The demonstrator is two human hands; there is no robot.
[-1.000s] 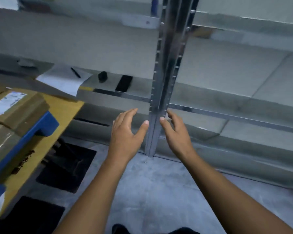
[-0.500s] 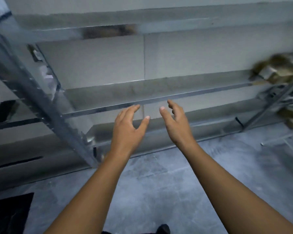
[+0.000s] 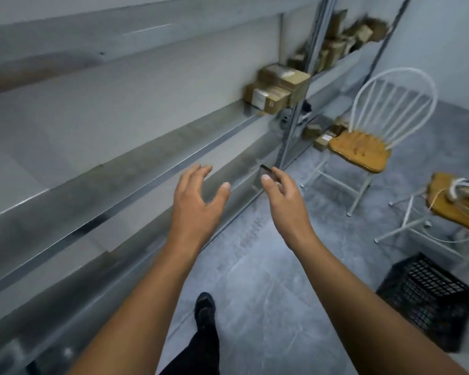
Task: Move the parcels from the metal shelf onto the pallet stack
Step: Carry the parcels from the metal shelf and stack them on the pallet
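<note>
Both my hands are out in front of the metal shelf [image 3: 146, 158], and neither one has anything in it. My left hand [image 3: 195, 201] is the one nearer the shelf, with the fingers loose and spread and the thumb sticking out sideways. My right hand [image 3: 284, 196] is a bit further out from the shelf, fingers relaxed and slightly bent, palm turned in toward the left one. They're apart, not touching each other or the shelf.

The long stretch of shelf right beside me is just grey metal boards. The parcels [image 3: 276, 89] are way down at the far end, a little heap of brown boxes with white labels on the middle level, right up against the upright post [image 3: 295, 115]. Past that post, on the next section of shelf, there's a second bunch [image 3: 344, 41] up higher. It's so smeared I honestly can't tell how many there are. A few small boxes [image 3: 322, 135] sit low down in that far section too.

Out from the far end of the shelf stands a white wire chair [image 3: 360, 150] with a wooden seat. Further out is a second chair [image 3: 458, 209] with white cord piled on it. A black crate [image 3: 428, 296] sits well away from the shelf. My black shoe [image 3: 205, 307] is on the grey floor [image 3: 268, 280] near the shelf's bottom edge.
</note>
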